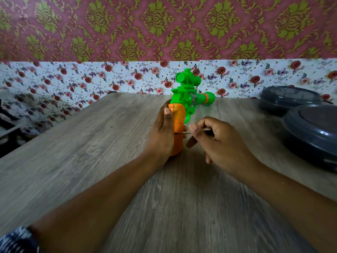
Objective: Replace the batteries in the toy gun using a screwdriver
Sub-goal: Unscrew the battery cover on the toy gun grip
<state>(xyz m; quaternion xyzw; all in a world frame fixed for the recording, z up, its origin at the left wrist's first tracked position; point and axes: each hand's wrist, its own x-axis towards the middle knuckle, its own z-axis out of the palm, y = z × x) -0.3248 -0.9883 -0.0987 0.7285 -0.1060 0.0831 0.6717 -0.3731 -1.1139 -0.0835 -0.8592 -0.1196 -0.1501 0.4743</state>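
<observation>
Head view: hands (160, 136) steady toy gun (179, 114) (screwdriver (182, 133) applied).

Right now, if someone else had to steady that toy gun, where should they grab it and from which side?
Probably the green body from above or the far side: the left hand wraps the orange grip, and the screwdriver comes in from the right.
</observation>
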